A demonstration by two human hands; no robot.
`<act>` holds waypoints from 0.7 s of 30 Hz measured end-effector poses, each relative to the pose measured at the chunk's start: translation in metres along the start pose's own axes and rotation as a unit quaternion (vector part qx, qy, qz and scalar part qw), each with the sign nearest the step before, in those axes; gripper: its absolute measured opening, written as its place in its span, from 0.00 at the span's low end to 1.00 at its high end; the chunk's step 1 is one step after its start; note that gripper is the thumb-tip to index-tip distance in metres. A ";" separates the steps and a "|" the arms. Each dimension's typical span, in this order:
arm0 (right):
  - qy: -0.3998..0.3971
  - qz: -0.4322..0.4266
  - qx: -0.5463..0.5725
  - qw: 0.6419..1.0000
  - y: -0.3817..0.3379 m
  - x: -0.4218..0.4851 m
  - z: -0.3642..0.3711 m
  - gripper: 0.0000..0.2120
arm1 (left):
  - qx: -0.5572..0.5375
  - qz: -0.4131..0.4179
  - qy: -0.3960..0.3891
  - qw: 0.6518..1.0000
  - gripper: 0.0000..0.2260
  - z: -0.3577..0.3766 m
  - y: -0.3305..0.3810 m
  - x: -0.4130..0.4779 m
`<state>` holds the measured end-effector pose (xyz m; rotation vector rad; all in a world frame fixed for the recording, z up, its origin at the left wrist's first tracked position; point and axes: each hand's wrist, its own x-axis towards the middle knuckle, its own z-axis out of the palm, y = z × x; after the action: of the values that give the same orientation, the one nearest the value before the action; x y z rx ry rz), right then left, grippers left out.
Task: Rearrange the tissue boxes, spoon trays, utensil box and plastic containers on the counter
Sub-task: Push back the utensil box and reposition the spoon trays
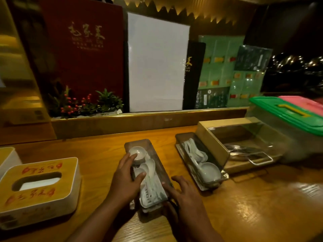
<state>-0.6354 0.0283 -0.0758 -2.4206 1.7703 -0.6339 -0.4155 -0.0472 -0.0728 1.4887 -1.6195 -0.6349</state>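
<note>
A person stands at a wooden counter (244, 198) with both hands on a long, narrow spoon tray (158, 165) in the middle of it. The tray's long axis runs from the person toward the back wall, leaning slightly left at its far end. It holds white ceramic spoons (150, 179) and, at the far end, a small white bowl (137, 151). The left hand (125, 179) lies flat along the tray's left edge, fingers spread wide, fingertips touching the bowl and a spoon. The right hand (181, 193) presses open against the tray's right edge near its close end, fingers splayed, gripping nothing. A second spoon tray (199, 165) sits just to the right, angled the same way, also filled with white spoons. Touching its right side is a wooden utensil box (215, 149) with a clear lid, metal cutlery visible inside. Behind that, at the far right, stands a plastic container (286, 126) with a green lid. At the near left sits a tissue box (38, 187) with a slotted wooden top, white tissue showing, well apart from the trays.
</note>
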 end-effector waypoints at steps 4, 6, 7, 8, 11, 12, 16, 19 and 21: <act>0.015 0.028 -0.046 0.998 0.029 -0.007 -0.010 0.28 | -0.122 -0.096 -0.032 0.987 0.35 0.034 0.011 0.006; 0.017 0.031 -0.061 0.997 0.043 -0.008 -0.015 0.28 | -0.168 -0.107 -0.061 0.978 0.30 0.048 0.013 0.011; 0.017 0.032 -0.064 0.997 0.048 -0.007 -0.017 0.28 | -0.170 -0.105 -0.066 0.978 0.28 0.054 0.015 0.013; 0.016 0.034 -0.060 0.997 0.053 -0.006 -0.020 0.29 | -0.176 -0.101 -0.069 0.977 0.27 0.058 0.018 0.015; 0.000 0.038 -0.041 0.998 0.062 -0.001 -0.024 0.29 | -0.186 -0.097 -0.075 0.975 0.29 0.068 0.027 0.022; -0.008 0.038 -0.038 0.999 0.064 0.000 -0.024 0.29 | -0.187 -0.100 -0.077 0.974 0.29 0.070 0.029 0.024; -0.008 0.023 -0.052 0.998 0.073 0.005 -0.024 0.29 | -0.200 -0.115 -0.088 0.969 0.30 0.078 0.034 0.032; -0.021 0.034 -0.077 0.996 0.075 0.008 -0.027 0.33 | -0.230 -0.144 -0.095 0.958 0.27 0.087 0.035 0.036; -0.019 0.033 -0.082 0.996 0.076 0.008 -0.025 0.34 | -0.268 -0.170 -0.099 0.943 0.26 0.091 0.034 0.038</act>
<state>-0.7112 0.0005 -0.0733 -2.4462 1.9498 -0.4500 -0.5085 -0.0934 -0.0849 1.3209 -1.1910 -1.3402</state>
